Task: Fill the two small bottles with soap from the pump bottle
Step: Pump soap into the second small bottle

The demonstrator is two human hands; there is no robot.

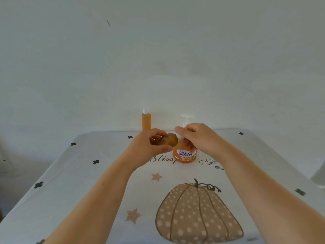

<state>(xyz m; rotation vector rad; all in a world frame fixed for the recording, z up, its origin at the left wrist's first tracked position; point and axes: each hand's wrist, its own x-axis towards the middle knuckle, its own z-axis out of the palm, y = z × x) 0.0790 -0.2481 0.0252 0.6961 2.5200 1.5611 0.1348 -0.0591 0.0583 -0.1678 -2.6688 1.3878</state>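
Observation:
My left hand (pixel 149 147) holds a small clear bottle (pixel 168 140) tilted on its side, with amber soap inside, just left of the pump bottle. The orange pump bottle (pixel 185 154) stands on the table with a blue label; its white pump head (pixel 187 118) shows above my right hand. My right hand (pixel 197 138) hovers at the small bottle's mouth with fingers pinched together; what they pinch is hidden. A second small bottle (pixel 146 120), upright with a white top and full of orange soap, stands at the table's far edge.
The table wears a white cloth (pixel 70 182) with black clovers, stars, script lettering and a dotted pumpkin print (pixel 197 213). A plain wall rises right behind the bottles. A pale object (pixel 319 175) sits off the table's right edge.

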